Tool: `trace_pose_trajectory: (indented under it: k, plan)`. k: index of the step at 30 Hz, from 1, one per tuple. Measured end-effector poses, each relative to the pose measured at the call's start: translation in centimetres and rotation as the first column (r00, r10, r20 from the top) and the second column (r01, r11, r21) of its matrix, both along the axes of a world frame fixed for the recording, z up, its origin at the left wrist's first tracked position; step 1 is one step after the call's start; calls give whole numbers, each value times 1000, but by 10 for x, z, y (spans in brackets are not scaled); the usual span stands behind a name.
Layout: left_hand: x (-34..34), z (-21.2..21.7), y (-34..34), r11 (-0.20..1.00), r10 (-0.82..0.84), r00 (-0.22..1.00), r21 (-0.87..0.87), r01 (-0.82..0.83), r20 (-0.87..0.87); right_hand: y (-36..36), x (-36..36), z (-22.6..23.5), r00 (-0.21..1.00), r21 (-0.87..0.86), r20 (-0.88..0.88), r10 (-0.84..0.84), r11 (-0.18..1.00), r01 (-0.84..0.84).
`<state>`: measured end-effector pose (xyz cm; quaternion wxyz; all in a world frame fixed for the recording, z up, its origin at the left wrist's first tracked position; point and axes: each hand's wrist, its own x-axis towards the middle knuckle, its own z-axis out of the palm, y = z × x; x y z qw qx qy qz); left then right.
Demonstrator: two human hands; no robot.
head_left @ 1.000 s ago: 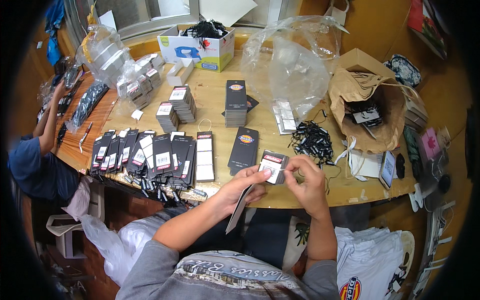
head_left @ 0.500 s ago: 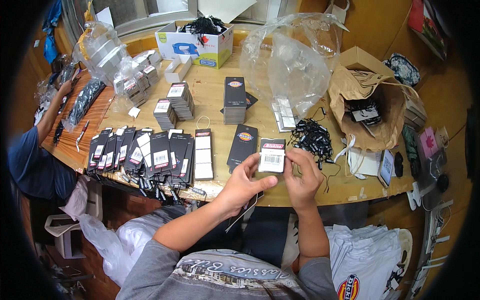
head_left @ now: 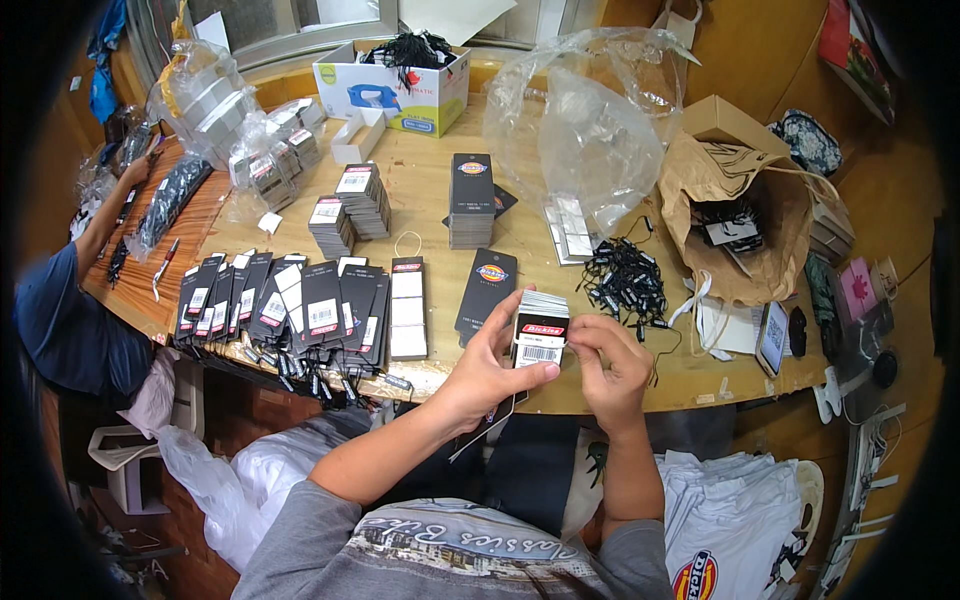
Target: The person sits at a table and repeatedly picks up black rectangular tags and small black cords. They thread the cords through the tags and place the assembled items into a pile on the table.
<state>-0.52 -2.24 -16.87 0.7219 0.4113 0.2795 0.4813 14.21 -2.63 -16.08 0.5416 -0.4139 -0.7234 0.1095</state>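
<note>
Now the stack [head_left: 541, 335] is held tilted in the left hand [head_left: 497, 362], with its card edges shown at the top, whereas a moment ago its label was presented almost flat between both hands. By this change, it is judged, the separate edges are laid open to view and the weight is borne mainly on the left. The stack is grasped there with the thumb laid across the label and the fingers set along the left side. A dark tag [head_left: 499, 409] is seen lower down, partly hidden under that hand. The right hand [head_left: 612, 370] is curled, its fingertips brought to the stack's right edge; whether anything is pinched there cannot be told.

The front edge of the table [head_left: 690, 375] is passed over by both forearms. Beyond the left hand, a black tag [head_left: 487, 290] is found just past the fingers, and a label strip [head_left: 408, 308] to the left. Beyond the right hand, movement is limited by the cord pile [head_left: 624, 280]. More room is offered to the right of that hand, where bare wood is seen as far as the phone [head_left: 772, 338].
</note>
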Motion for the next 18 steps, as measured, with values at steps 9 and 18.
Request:
trace_pose_trajectory:
  k: [9,18]
  plan:
    - [-4,3,0,972,-67,996,-221,77,51,2,8,-2,967,-193,-232,102,970,-149]
    - [-3,-4,1,973,-91,991,-202,109,94,1,11,-6,926,-281,-369,82,940,-195]
